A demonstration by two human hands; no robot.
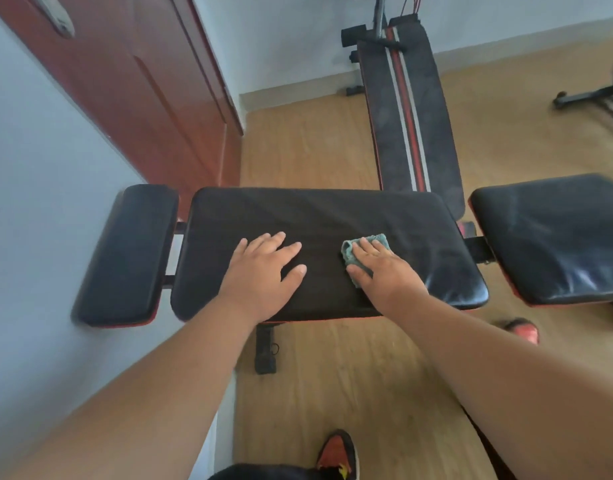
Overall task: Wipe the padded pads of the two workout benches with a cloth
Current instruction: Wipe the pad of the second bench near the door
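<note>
On the near bench's three black pads (329,216), left hand (263,268) rests flat; right hand (381,268), fingers straight, presses one cloth (350,249).

Both grips flat (L (263,268), R (381,268)).

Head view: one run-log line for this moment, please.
right hand: pressing cloth on middle pad | left hand: flat on pad
</note>
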